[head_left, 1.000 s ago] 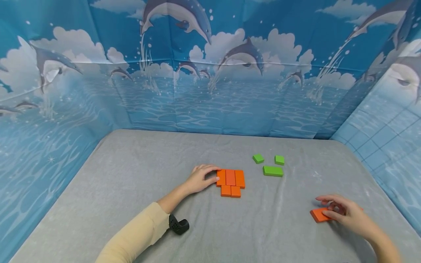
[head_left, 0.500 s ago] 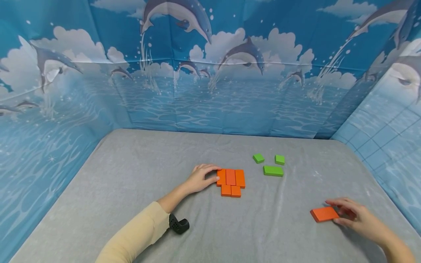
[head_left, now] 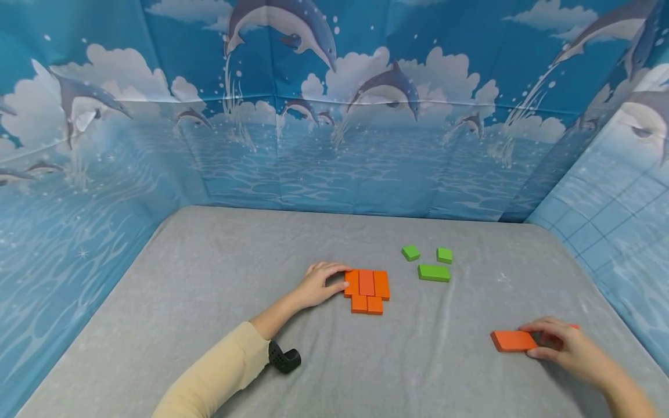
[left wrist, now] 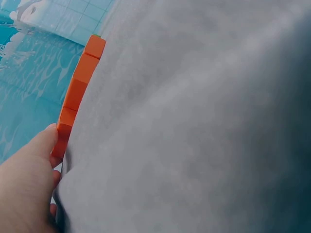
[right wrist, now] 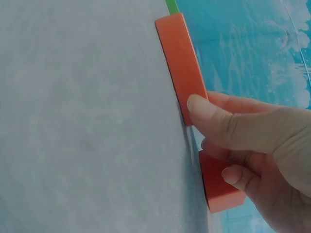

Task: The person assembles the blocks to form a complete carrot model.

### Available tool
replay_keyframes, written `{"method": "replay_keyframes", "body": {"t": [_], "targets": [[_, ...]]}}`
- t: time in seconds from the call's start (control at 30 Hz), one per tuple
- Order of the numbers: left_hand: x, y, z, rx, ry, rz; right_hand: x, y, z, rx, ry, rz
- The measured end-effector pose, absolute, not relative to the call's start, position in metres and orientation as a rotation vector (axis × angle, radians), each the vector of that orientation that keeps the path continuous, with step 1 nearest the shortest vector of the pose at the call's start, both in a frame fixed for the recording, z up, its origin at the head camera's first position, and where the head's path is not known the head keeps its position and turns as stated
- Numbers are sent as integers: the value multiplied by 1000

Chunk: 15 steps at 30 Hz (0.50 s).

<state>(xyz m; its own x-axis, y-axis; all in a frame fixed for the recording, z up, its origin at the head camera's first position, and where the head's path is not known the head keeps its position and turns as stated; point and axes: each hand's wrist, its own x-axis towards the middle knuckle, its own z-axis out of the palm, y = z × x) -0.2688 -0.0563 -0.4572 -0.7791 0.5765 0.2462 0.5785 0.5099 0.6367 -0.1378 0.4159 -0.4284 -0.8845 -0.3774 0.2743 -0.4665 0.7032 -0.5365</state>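
Note:
My left hand (head_left: 320, 284) rests at the left end of a group of orange blocks (head_left: 366, 283), thumb and index fingertip touching its leftmost block. Three longer blocks stand side by side there, with two smaller orange blocks (head_left: 367, 304) against their near side. Far to the right, my right hand (head_left: 572, 348) pinches the right end of a flat orange block (head_left: 511, 341) between thumb and fingers. In the right wrist view, the thumb presses this block's (right wrist: 177, 53) near face. Another orange block (right wrist: 226, 196) lies behind the curled lower fingers, mostly hidden in the head view.
Three green blocks, one longer (head_left: 434, 273) and two small, including a small green block (head_left: 410, 252), lie beyond and right of the orange group. Grey cloth (head_left: 209, 261) covers the table. A black curved object (head_left: 284, 358) sits by the left sleeve. Dolphin-print curtains (head_left: 324, 157) enclose the table.
My right hand drew back rightward, uncovering the orange block, then took its right end. That block has turned slightly and shifted a little left. The left hand stays put.

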Motion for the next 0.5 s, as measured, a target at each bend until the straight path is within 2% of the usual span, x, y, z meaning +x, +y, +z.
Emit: {"method": "replay_keyframes", "body": {"t": [0.3,0.5], "targets": [[-269,-56,-458,-1046,-2716,-1163,-144,371,-421,623,-2801,1022],[-269,-56,-458,-1038,-2728,-1160,-156,325,-416,734,-2742,1119]]}}
